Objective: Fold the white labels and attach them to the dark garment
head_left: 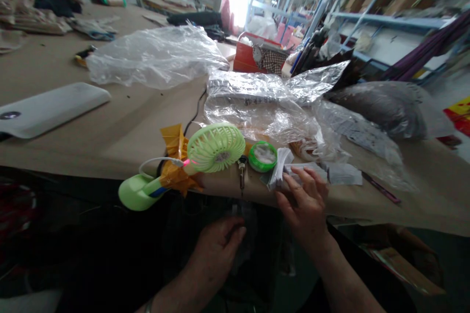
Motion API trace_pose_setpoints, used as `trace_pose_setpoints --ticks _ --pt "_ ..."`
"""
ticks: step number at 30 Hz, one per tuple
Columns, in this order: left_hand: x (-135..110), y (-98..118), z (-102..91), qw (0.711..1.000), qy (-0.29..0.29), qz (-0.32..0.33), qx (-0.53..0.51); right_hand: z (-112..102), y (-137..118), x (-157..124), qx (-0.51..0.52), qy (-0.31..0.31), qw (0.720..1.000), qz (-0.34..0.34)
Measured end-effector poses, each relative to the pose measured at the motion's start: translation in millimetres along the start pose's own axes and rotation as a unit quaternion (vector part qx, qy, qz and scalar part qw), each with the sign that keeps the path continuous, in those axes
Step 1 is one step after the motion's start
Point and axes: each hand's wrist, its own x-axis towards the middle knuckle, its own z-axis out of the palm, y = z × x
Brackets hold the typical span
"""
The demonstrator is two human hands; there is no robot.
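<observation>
My left hand [219, 240] is below the table's front edge, thumb and fingers pinched together on what looks like a thin clear plastic bag [250, 225], faint against the dark background. On the table edge my right hand [307, 200] reaches over small white paper slips [306, 170], its fingers apart and the tips touching them. Another bundle of white slips [282, 166] stands just left of those fingers. Beside it is a round green tub [263, 155] with whitish contents. A small metal-and-brown fitting [242, 173] hangs at the table edge.
A light green fan [216, 147] is fixed to the edge with orange tape [174, 142]. Clear plastic bags [257, 102] lie behind it. A white flat device [55, 107] is at left, a thin dark pinkish tool [382, 188] at right, and a red box [244, 56] farther back.
</observation>
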Motion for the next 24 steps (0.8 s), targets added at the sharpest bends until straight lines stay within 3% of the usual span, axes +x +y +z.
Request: trace_pose_setpoints --ticks 7,12,16,19,22,24 --pt "-1.3 7.8 5.4 0.999 0.009 -0.007 -0.050 12.5 -0.9 -17.2 -0.001 0.029 1.000 -0.002" --pt "2.9 20.6 9.1 0.995 -0.006 0.006 -0.100 5.5 3.4 -16.5 0.028 0.033 0.999 0.001" --pt "7.4 35.2 14.4 0.983 -0.037 -0.033 -0.178 -5.4 0.6 -14.5 0.061 0.040 0.997 0.001" --pt "11.2 48.7 19.3 0.942 -0.080 -0.107 -0.308 -15.9 -6.1 -20.7 0.099 0.028 0.995 -0.012" --pt "15.2 59.5 26.1 0.855 -0.132 -0.157 -0.476 -25.2 -19.1 -34.4 0.131 -0.004 0.990 -0.048" --pt "17.4 63.2 31.2 0.818 -0.136 -0.161 -0.535 -29.3 -28.8 -44.5 0.141 -0.030 0.987 -0.067"
